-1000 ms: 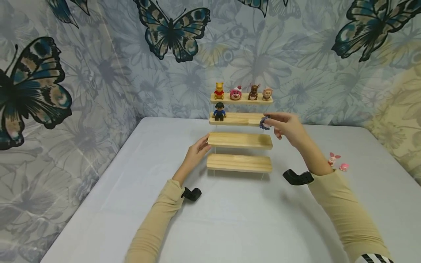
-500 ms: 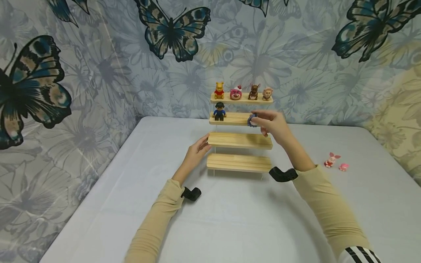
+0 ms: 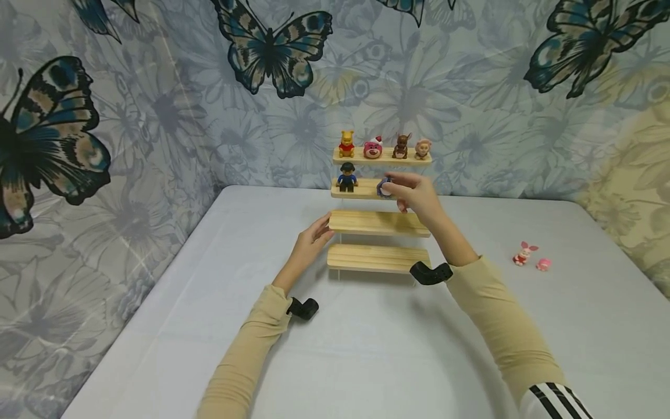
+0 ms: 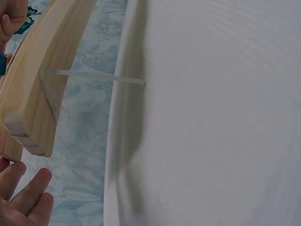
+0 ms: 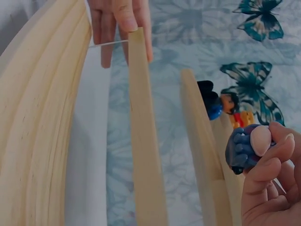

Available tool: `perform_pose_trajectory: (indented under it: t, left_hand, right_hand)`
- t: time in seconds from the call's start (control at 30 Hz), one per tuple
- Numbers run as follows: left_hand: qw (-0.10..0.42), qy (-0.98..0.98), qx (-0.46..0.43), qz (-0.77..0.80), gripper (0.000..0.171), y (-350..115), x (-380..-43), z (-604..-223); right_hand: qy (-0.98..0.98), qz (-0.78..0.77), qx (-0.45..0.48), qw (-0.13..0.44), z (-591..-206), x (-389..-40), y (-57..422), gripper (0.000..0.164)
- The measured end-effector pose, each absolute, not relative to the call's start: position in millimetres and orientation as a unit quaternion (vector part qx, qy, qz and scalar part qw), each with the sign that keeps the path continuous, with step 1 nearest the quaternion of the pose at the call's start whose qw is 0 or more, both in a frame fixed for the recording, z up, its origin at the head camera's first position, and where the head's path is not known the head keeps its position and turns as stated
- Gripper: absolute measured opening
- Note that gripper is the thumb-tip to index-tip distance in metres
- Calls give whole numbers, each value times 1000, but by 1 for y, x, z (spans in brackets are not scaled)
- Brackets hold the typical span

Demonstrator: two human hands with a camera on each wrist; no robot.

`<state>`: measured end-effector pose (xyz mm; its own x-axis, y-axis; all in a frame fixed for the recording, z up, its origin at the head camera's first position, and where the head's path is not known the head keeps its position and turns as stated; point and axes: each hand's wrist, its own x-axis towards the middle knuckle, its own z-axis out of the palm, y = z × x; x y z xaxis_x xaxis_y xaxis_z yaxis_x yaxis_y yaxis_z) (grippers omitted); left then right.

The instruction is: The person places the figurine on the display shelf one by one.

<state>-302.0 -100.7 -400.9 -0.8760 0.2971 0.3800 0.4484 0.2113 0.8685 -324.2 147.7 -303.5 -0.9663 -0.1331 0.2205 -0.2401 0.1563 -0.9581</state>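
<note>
My right hand (image 3: 417, 195) pinches a small blue toy figurine (image 5: 245, 147) with a pale oval patch, between thumb and fingers. It is at the second tier from the top of a wooden display stand (image 3: 379, 223); whether it touches the board is unclear. A toy figure with black hair and a blue top (image 3: 346, 177) stands at that tier's left end. My left hand (image 3: 310, 241) holds the left end of the third tier, its thumb (image 5: 125, 18) against the board's end. Other left fingers (image 4: 31, 192) extend past the wood in the left wrist view.
On the top tier stand a yellow bear figurine (image 3: 346, 144), a pink bear (image 3: 373, 148), a brown long-eared figurine (image 3: 402, 146) and a pale pink one (image 3: 423, 149). A pink-eared piglet figurine (image 3: 524, 254) and a small pink figurine (image 3: 544, 265) are on the white table (image 3: 471, 337).
My right hand has carried the blue figurine leftward along the second tier, from its right end toward its middle. The left hand has stayed at the third tier's end.
</note>
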Motion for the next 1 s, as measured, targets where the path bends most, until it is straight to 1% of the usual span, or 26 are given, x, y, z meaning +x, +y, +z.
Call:
perform_pose_trajectory:
  t: [0.2, 0.47, 0.63, 1.0]
  left_hand:
    - [62, -774, -253, -576, 46, -101, -286, -381]
    - [58, -777, -247, -576, 47, -100, -283, -379]
    - [56, -781, -245, -572, 47, -100, -282, -376]
    - [61, -780, -253, -568, 47, -100, -285, -377]
  right_hand:
    - [-741, 657, 127, 52, -306, -328, 140, 43]
    - [-703, 689, 167, 56, -310, -332, 132, 43]
    - [-712, 679, 164, 70, -311, -338, 128, 42]
    - [-726, 670, 148, 55, -310, -345, 123, 44]
